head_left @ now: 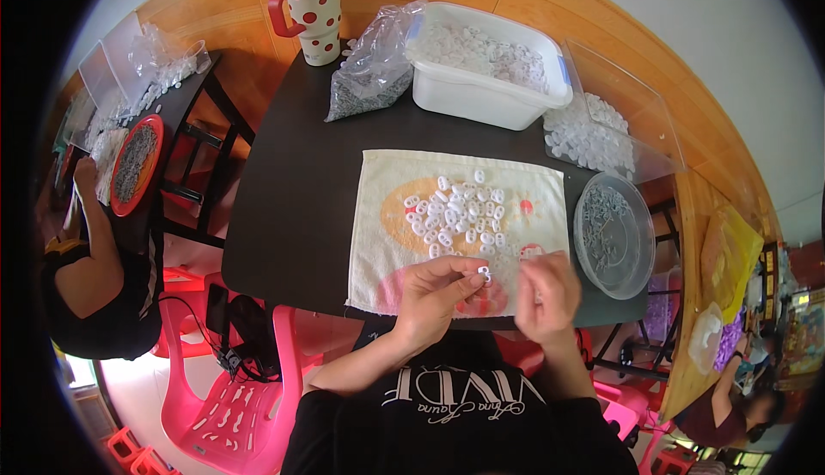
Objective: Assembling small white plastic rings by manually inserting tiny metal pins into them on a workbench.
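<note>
My left hand [434, 299] pinches a small white plastic piece with two holes [484, 272] between thumb and fingertips, just over the near part of a patterned towel [371, 196]. To its right, my right hand [550, 297] is raised with its fingers curled together and somewhat blurred. Whatever it may hold is too small to make out. Beyond both hands, a loose pile of similar white two-holed pieces [454, 211] lies on the towel. Close to my right hand stands a round clear tray [646, 256] with small grey parts [604, 217] in it.
At the back of the dark table [288, 191] stand a spotted tumbler [315, 15], a bag of grey parts [365, 88] and a white tub [477, 101] of clear pieces. A clear bin [657, 136] spills translucent pieces at right. Other people sit left and far right; a pink chair [249, 419] is beside me.
</note>
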{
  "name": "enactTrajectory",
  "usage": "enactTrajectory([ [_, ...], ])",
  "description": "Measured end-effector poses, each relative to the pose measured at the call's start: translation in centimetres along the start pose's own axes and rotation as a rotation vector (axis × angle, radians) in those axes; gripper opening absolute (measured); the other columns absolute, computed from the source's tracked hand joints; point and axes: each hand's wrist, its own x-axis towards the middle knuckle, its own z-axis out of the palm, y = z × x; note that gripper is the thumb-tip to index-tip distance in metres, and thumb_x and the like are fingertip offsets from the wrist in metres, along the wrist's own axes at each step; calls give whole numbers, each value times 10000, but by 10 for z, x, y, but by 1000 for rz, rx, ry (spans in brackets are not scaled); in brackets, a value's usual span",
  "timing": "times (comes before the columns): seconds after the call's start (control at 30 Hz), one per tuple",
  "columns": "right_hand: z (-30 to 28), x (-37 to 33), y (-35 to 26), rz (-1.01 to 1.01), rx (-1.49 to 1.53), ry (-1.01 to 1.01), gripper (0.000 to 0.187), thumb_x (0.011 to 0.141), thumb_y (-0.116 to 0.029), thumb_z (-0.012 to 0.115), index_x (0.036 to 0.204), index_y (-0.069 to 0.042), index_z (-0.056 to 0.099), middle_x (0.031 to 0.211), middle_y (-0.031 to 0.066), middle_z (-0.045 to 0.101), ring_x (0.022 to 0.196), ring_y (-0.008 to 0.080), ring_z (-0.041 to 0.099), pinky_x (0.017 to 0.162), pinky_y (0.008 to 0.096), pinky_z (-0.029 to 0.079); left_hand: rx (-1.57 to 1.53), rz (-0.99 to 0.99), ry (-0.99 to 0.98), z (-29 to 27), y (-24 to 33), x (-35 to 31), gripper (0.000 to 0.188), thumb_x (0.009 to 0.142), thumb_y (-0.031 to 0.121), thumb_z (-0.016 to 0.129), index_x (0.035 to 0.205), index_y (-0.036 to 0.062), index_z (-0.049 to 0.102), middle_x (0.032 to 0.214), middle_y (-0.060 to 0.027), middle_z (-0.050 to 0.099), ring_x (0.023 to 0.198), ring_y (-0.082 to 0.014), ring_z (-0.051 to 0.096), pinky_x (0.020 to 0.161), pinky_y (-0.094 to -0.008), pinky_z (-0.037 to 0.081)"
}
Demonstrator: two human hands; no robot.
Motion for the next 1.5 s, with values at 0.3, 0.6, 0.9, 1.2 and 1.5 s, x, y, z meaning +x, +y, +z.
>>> enactTrajectory([
  [0.3,-66,2,50,411,-305,48,164,835,67,616,992,22,623,872,137,623,755,259,610,667,342,477,149,63,-42,2,-1,0,209,894,-75,641,1090,-28,694,931,-92,715,807,-119,662,660,-228,511],
  [0.6,12,4,-19,246,382,-45,263,757,124,621,1003,30,618,823,131,623,671,273,577,595,341,444,329,133,-38,4,7,-11,201,902,-97,623,1080,-33,694,973,-75,692,821,-86,629,681,-210,519],
  [0.9,38,-4,-29,101,425,-91,275,753,153,570,990,17,601,799,132,606,647,264,552,571,348,426,310,209,-107,-17,11,-34,177,926,-127,568,1060,-57,660,1048,-75,654,902,-84,613,778,-223,530],
  [1.2,40,-12,-25,383,391,-75,213,796,149,627,976,36,625,853,134,622,745,251,596,632,323,458,358,210,176,-37,26,-44,258,877,-121,626,1109,-26,689,888,-74,694,760,-108,634,646,-212,490],
  [1.5,59,-2,-26,118,-49,-466,248,722,-2,694,968,-3,665,899,106,547,809,311,553,696,397,469,397,196,160,-35,42,-37,273,907,-75,619,1168,-17,673,916,-38,697,810,-53,607,706,-191,480],
])
